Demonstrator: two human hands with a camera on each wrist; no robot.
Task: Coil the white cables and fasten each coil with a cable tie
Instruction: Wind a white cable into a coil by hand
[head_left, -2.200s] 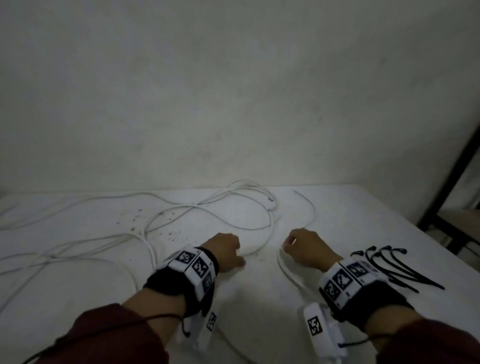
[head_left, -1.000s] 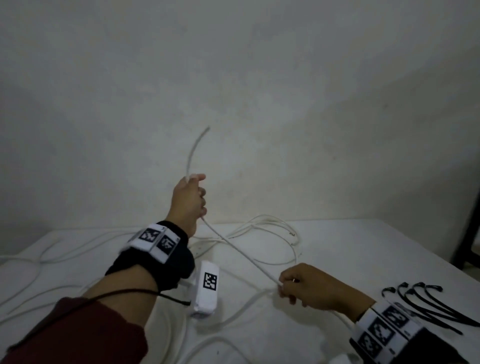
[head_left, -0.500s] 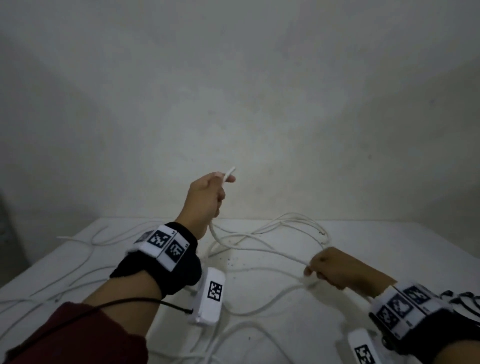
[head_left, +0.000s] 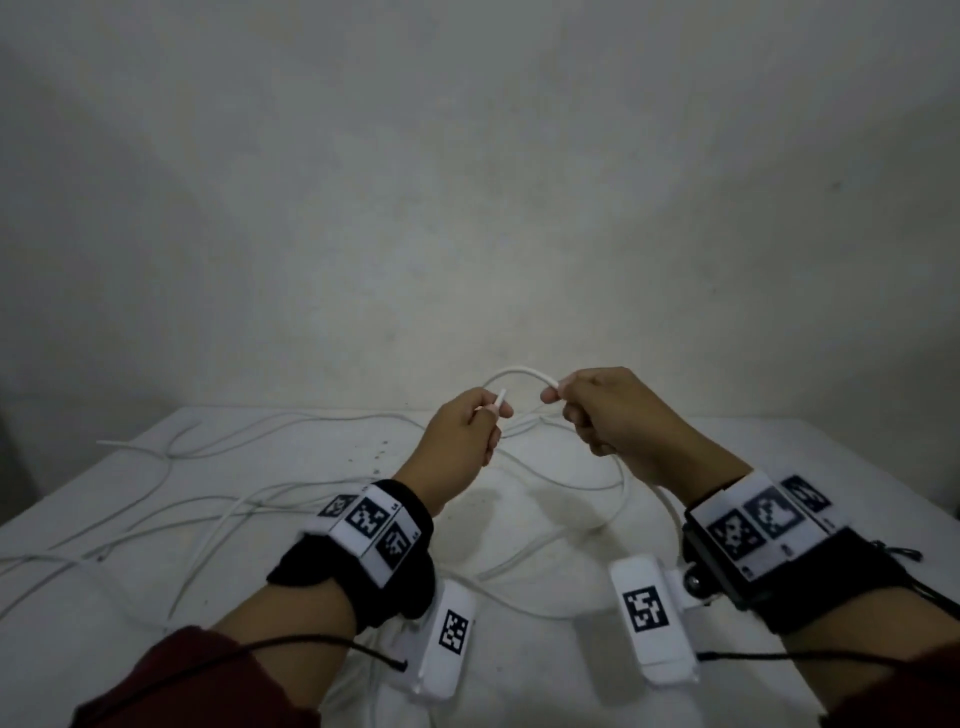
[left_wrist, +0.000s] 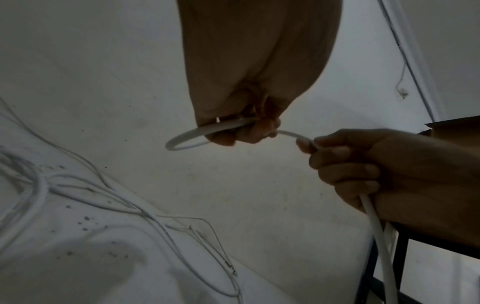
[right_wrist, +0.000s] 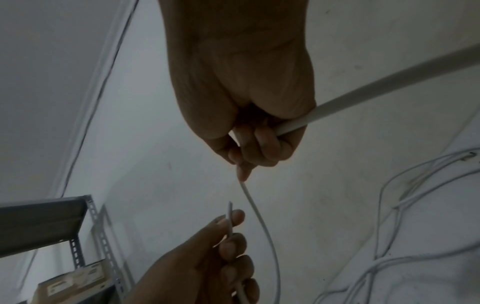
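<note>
Bending the first loop of one white cable (head_left: 519, 373), left hand (head_left: 460, 441) pinching its end, right hand (head_left: 618, 415) gripping farther along; remaining cables (head_left: 218, 499) lying loose, nothing tied.

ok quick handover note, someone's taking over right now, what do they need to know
Left hand: pinches the free end of the white cable, tip poking out.
Right hand: grips the same cable further along; a small arch spans the hands above the table.
Loose cables lie spread across the left side.
Done: first loop only begun.
Left: all coiling and tying. No cable ties in view.
</note>
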